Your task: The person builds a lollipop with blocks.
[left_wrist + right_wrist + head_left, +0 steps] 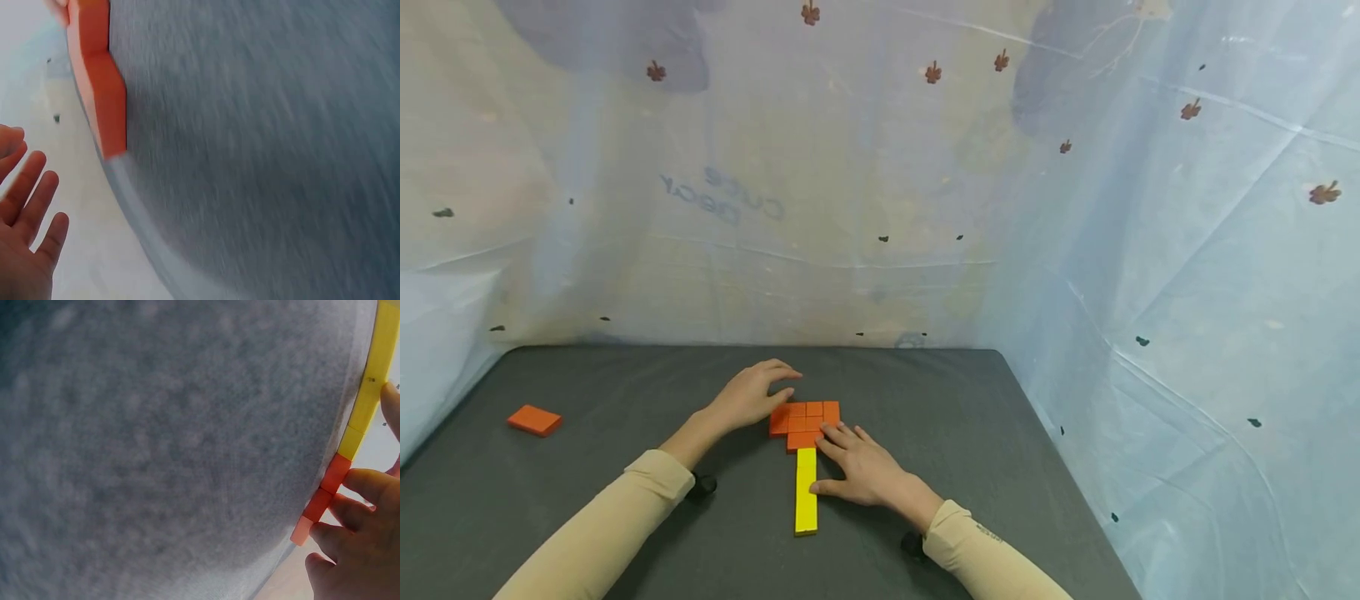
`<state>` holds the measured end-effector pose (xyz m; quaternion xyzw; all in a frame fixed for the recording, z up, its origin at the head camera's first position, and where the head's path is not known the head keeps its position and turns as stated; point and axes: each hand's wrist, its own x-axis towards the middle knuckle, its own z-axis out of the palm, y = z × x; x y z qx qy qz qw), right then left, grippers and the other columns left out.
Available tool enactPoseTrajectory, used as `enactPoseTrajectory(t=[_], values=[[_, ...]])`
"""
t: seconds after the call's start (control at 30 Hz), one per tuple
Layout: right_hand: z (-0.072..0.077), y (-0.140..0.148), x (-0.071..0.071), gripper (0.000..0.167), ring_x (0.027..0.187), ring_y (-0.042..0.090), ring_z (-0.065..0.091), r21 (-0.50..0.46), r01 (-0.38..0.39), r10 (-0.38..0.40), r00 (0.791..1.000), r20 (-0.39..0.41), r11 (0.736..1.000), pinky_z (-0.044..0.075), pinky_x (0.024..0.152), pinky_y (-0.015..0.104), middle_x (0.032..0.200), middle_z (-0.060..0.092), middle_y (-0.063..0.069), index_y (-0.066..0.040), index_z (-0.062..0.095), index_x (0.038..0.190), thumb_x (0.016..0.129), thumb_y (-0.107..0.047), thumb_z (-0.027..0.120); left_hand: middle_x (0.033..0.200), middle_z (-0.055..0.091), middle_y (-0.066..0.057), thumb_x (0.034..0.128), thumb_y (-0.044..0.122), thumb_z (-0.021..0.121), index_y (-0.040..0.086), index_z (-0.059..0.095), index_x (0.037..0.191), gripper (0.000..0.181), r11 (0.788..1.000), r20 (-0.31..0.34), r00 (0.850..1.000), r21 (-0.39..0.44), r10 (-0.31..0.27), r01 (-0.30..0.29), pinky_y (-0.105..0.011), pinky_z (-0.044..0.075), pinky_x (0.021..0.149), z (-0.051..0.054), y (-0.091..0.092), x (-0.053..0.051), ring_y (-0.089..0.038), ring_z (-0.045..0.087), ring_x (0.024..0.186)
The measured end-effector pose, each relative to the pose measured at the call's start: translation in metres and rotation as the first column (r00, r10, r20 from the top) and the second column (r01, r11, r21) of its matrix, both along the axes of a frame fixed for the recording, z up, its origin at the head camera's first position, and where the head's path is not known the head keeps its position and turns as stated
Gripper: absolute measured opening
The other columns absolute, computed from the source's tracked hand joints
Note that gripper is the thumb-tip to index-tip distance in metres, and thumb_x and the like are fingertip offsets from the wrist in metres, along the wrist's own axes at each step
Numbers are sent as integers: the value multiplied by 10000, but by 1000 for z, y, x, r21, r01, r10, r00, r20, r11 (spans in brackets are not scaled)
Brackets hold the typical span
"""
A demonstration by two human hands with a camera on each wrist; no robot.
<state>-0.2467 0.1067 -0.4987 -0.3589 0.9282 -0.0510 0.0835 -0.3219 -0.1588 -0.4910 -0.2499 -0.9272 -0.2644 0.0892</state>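
Observation:
Orange blocks [806, 422] lie flat and close together on the dark table, with stepped edges at the lower left. Below them runs a narrow yellow strip [806, 500]; the right wrist view shows seams along the yellow pieces [369, 394]. My left hand [751, 397] hovers at the upper left of the orange group, fingers loosely bent, holding nothing. Its thumb is by the group's upper left corner; whether it touches I cannot tell. My right hand [867, 467] rests along the right side, fingertips against the orange blocks [319, 503] and thumb at the yellow strip's edge.
A single orange block [535, 420] lies apart at the table's left. The grey-black table [1000, 500] ends at a translucent plastic sheet [850, 208] hanging behind it and along its sides. A dark band [702, 487] sits under the left wrist.

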Motion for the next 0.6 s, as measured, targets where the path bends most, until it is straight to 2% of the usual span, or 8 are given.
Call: enactPoseTrajectory(t=[0.27,0.6], values=[[1,1,2,822,1582,256,226,-12,6,-6,1000,25,1000,214,1272,481,1714,247,-2,-185,379,1628,994,-685,531,1377,618,-184,1006,163,708,83,691,1358,361,996,-41,995,4,91,-91,-637,513,958,8,-40,5,-433,605,1224],[-1,3,1,805,1587,251,208,-34,-6,7,1000,22,999,203,1276,478,1722,224,-3,-185,368,1632,1005,-659,540,1437,555,-233,1036,166,655,65,652,1398,376,988,-30,987,-7,156,-156,-690,464,983,19,-92,14,-491,536,1289]])
